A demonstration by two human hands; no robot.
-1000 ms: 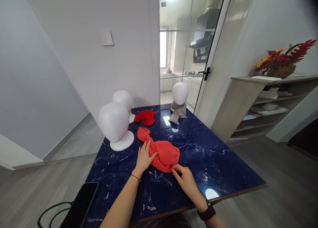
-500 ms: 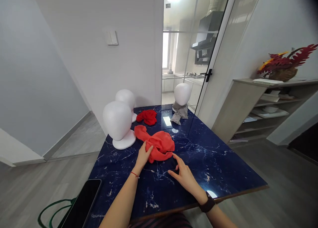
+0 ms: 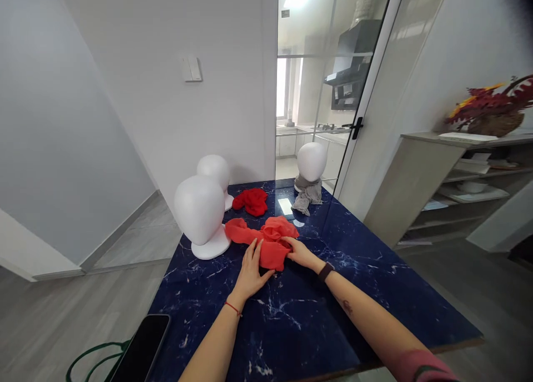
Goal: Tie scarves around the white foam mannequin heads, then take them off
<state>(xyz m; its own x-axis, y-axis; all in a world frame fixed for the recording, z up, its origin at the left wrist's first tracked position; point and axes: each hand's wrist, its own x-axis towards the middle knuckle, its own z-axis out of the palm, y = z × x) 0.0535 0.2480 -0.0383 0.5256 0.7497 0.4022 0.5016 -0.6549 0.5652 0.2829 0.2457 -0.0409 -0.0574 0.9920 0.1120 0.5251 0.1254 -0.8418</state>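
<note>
A black phone [image 3: 141, 350] lies at the near left corner of the dark blue marbled counter [image 3: 333, 310], partly over the edge. Farther in, toward the middle of the counter, the left hand [image 3: 251, 275] lies flat with its fingers [image 3: 255, 252] spread open, their tips resting on the near left edge of the orange-red scarf [image 3: 266, 239]. The right hand [image 3: 298, 252], a dark watch at its wrist, lies against the scarf's right side; its fingers press into the bunched cloth, and I cannot tell whether they pinch it or merely push. The scarf is crumpled, one end trailing left to just beside the base of the nearest white foam head [image 3: 201, 214]. Behind it a second foam head [image 3: 215, 174] stands at the far left edge, a darker red scarf [image 3: 251, 201] beside it. Near the far right corner a third foam head [image 3: 311, 163] wears a grey scarf [image 3: 307, 194].
</note>
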